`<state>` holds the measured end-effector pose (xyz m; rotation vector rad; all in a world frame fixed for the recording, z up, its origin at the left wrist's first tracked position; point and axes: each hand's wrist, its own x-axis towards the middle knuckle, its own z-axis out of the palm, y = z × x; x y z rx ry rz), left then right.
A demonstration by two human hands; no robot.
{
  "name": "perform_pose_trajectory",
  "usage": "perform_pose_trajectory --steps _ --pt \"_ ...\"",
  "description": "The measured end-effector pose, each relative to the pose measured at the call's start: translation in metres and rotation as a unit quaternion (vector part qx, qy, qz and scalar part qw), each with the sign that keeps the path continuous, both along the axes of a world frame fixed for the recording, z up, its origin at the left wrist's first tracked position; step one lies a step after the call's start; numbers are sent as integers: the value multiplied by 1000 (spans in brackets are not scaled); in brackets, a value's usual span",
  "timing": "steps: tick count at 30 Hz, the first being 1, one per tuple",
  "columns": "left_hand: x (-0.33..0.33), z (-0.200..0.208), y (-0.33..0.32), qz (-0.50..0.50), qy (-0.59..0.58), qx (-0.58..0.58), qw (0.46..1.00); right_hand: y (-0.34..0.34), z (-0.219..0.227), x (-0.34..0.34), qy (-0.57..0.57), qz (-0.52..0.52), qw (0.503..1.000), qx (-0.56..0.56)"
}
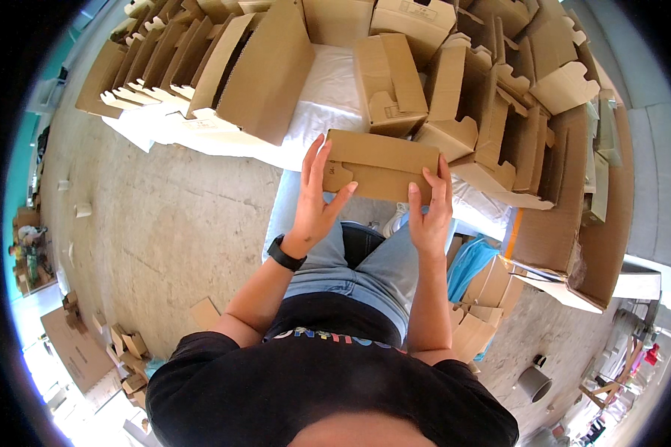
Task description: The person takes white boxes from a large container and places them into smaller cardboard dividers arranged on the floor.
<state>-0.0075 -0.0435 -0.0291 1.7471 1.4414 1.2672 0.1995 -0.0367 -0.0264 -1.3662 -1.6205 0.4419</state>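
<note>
A closed brown cardboard box (384, 165) is held between my two hands above my lap, at the near edge of the table. My left hand (319, 190), with a black watch on its wrist, grips the box's left end, thumb on the near face. At the right end my right hand (431, 212) presses fingers and thumb against the cardboard. A flap with a rounded tab is folded over the box's face. Just beyond stands another closed cardboard box (391, 83) on the white cloth (324, 112).
Open cardboard boxes (492, 134) crowd the table's right side. Upright box blanks (164, 59) and a large cardboard panel (268, 71) stand at the left. A big open carton (559, 238) sits right of me, near a blue plastic bag (470, 270). A grey bin (534, 382) stands on the floor.
</note>
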Motion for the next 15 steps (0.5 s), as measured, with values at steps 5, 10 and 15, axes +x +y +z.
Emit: perform_pose_trajectory --steps 5,10,15 --pt "-6 18 4 -2 36 -18 999 -2 0 3 -3 7 1000 1" --pt "-17 19 8 -2 91 -7 996 -5 0 6 8 13 1000 1" --pt "-17 16 11 11 150 23 988 -1 -6 9 72 22 997 -13"
